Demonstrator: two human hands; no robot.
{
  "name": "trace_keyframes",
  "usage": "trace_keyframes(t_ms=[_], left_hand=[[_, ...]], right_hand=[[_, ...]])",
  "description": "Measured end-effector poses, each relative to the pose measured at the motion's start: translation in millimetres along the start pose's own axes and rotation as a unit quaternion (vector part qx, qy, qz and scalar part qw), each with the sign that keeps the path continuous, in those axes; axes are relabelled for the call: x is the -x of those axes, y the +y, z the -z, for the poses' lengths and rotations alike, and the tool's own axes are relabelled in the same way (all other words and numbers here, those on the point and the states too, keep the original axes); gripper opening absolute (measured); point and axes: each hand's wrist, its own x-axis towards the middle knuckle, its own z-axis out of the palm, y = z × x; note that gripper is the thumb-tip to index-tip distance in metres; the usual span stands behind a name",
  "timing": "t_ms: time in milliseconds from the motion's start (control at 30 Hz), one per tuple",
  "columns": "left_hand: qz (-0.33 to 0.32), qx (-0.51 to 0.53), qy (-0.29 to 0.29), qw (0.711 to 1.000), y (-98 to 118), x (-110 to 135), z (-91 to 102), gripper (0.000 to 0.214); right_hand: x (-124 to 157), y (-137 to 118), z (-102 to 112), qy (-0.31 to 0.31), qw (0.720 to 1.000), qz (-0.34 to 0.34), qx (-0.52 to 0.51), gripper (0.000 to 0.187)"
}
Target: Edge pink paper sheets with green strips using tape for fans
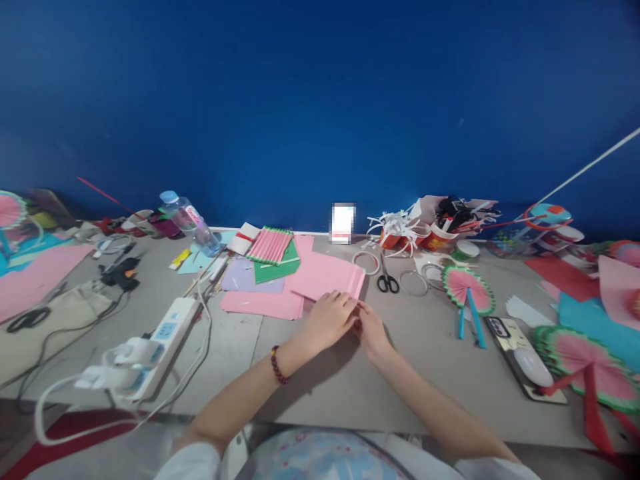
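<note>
A sheet of pink paper [327, 275] lies at the middle of the table, its right end folded into a narrow strip. My left hand [331, 321] is on its near right part, fingers together over the folded end and thumb hidden. Close against it, my right hand [371, 331] has its curled fingers at the near corner of the same fold. Both hands hold the paper there. Behind the sheet sits a pleated pink piece with green edges [271, 245], on green paper [280, 265]. Purple paper [247, 275] and more pink paper [263, 305] lie to the left.
Black scissors [388, 283] and rings of tape [414, 283] lie right of the paper. Finished paper fans [469, 290] and a phone [523, 360] with a white mouse [533, 367] are farther right. A power strip [167, 343], glue gun [120, 273] and bottle [193, 223] stand left.
</note>
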Motion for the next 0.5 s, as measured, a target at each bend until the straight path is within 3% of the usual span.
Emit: trace_keyframes(t_ms=[100, 167, 200, 233, 300, 367, 433, 500], left_hand=[[-0.011, 0.003, -0.016, 1.0, -7, 19, -22.6, 0.035], [-0.023, 0.007, -0.022, 0.999, -15, 31, -31.6, 0.039], [-0.031, 0.008, -0.021, 0.999, -18, 36, -34.5, 0.043], [-0.039, 0.008, -0.02, 0.999, -22, 41, -36.5, 0.048], [-0.057, 0.01, -0.02, 0.998, -31, 47, -38.1, 0.054], [-0.071, 0.013, -0.023, 0.997, -40, 51, -36.9, 0.054], [-0.081, 0.015, -0.023, 0.996, -50, 53, -33.1, 0.051], [-0.094, 0.016, -0.023, 0.995, -59, 55, -27.4, 0.043]], right_hand=[[16, 1, 12, -0.104, 0.99, -0.039, 0.086, 0.041], [26, -5, 21, -0.168, 0.955, -0.054, 0.239, 0.038], [30, -8, 26, -0.186, 0.925, -0.033, 0.329, 0.034], [33, -11, 31, -0.188, 0.892, 0.04, 0.408, 0.031], [37, -16, 39, -0.166, 0.805, 0.211, 0.529, 0.028], [38, -18, 43, -0.153, 0.707, 0.333, 0.605, 0.031], [37, -17, 42, -0.147, 0.626, 0.382, 0.664, 0.035], [36, -13, 39, -0.135, 0.569, 0.389, 0.712, 0.039]])
